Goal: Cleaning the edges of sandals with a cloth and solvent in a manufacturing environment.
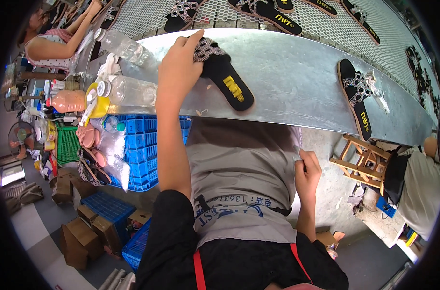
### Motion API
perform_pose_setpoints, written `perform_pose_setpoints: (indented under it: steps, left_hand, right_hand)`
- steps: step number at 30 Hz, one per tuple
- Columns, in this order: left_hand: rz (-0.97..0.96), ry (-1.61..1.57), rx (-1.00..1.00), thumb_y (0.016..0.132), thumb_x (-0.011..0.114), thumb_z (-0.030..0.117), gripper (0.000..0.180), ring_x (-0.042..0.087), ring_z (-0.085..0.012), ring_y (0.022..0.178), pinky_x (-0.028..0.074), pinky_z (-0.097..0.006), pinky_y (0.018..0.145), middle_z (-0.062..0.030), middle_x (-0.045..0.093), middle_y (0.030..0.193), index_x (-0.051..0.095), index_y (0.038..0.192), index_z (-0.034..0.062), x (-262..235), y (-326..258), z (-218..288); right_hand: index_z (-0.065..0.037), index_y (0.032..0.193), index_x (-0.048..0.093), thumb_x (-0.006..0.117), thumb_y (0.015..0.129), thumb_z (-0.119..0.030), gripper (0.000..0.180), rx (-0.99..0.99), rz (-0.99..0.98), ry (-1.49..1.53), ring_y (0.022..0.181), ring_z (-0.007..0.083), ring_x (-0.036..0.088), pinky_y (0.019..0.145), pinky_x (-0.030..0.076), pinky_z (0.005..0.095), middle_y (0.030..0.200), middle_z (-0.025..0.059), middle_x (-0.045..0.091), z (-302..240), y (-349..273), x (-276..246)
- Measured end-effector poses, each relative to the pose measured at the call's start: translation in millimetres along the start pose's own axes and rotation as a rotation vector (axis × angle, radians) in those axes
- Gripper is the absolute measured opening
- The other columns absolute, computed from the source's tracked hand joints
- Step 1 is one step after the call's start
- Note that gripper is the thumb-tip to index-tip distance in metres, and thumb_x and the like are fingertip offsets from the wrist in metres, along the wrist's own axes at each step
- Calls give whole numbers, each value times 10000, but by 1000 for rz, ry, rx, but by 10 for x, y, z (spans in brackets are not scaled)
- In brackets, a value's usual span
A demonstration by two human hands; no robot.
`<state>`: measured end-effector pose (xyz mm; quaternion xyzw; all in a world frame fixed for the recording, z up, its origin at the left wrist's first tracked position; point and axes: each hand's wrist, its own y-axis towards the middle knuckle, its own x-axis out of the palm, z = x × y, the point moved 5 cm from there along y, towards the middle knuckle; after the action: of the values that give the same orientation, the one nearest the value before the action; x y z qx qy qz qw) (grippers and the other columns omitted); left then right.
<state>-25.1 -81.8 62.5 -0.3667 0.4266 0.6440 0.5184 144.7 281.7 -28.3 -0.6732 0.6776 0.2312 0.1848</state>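
Note:
At the metal table, my left hand [180, 67] is closed around the strap end of a black flat sandal [229, 86]. A band of sparkling stones crosses that end, partly behind my fingers. The sandal's sole, with yellow print, points toward me near the table's front edge. My right hand [309, 170] hangs below the table beside my grey apron [244, 164], its fingers curled in at the apron's side. What they grip, if anything, I cannot make out. Farther right on the table lies another black jewelled sandal [356, 96], its end over the front edge.
Beyond the metal table [287, 72] runs a white mesh conveyor [321, 34] carrying several sandals. Clear bottles [133, 91] and a yellow container [100, 105] stand at the left. Blue crates [141, 154] sit under the table. A wooden stool [362, 162] and people are nearby.

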Motion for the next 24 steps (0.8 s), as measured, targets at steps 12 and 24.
perform_pose_setpoints:
  steps: [12,24]
  left_hand:
    - [-190,-693,203,682,652,-156,835,536,-317,1144,447,-353,1038,-144,498,1222,594,1483,74,71,-1156,626]
    - [-148,-802,105,744,935,206,449,521,-263,933,468,-366,793,-129,511,1034,600,976,16,407,-1577,776]
  right_hand:
    - [30,1229,698,533,964,85,317,185,-294,654,848,100,559,728,444,241,956,48,594,-573,372,510]
    - [39,1259,698,512,981,53,335,416,-355,688,886,110,591,764,463,239,971,47,609,-549,-197,657]
